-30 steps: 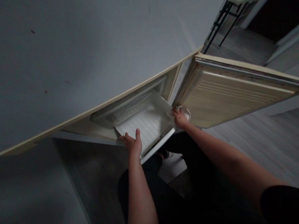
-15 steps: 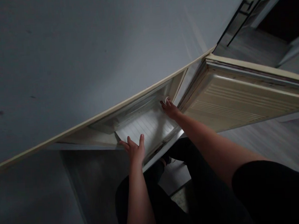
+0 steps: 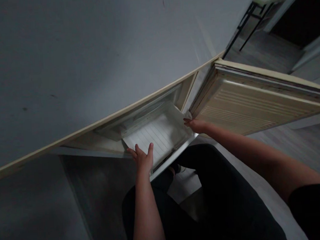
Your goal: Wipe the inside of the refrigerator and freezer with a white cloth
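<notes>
White ribbed fridge drawer (image 3: 163,128) sitting partway out, above the knees (image 3: 205,160).
Left hand (image 3: 142,160) is on its left edge, fingers and thumb spread apart; right hand (image 3: 195,125) is closed around a white cloth (image 3: 188,114), mostly hidden, at the right wall. Grubby cream fridge door (image 3: 258,102) hangs open just beside that.
</notes>
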A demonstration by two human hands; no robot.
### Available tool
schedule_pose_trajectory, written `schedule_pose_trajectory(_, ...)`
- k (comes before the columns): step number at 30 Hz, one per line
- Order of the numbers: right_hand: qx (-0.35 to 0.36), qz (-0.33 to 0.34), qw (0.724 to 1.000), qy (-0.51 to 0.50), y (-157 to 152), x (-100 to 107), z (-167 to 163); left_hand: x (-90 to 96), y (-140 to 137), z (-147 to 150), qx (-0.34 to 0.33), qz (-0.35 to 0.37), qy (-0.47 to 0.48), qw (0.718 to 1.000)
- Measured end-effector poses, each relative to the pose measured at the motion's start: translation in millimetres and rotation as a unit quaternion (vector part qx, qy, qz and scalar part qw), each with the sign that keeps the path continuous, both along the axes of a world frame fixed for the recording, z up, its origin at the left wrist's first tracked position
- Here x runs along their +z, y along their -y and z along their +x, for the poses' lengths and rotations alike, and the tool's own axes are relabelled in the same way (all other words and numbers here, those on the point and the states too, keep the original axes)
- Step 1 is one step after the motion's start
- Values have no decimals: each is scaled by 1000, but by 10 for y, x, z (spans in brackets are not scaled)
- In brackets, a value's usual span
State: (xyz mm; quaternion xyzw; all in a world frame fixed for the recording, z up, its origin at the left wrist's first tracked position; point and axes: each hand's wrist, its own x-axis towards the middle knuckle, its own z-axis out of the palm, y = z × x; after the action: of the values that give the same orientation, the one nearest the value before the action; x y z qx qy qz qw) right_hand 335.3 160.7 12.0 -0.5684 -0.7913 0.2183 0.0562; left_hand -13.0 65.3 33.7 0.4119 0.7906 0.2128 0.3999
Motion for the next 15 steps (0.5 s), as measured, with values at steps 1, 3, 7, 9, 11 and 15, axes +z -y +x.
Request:
schedule_pose_trajectory(1,-4,-14,1000,26,169,61,38,15,1,0,-1,2,0,1000)
schedule_pose_trajectory(3,-35,-33,996,74,522,143,53,40,2,5,-1,3,-4,1000)
schedule_pose_trajectory(7,-98,-6,992,83,1169,110,-276,66,3,25,1,7,-10,1000)
schedule_pose_trajectory(9,-99,7,992,72,1409,57,-628,59,9,33,4,10,-10,1000)
schedule_pose_trajectory(11,-62,13,997,53,1594,28,-1051,37,15,32,9,18,-4,1000)
schedule_pose_trajectory(15,129,15,991,-12,1862,21,-1819,-46,3,-17,41,67,31,996)
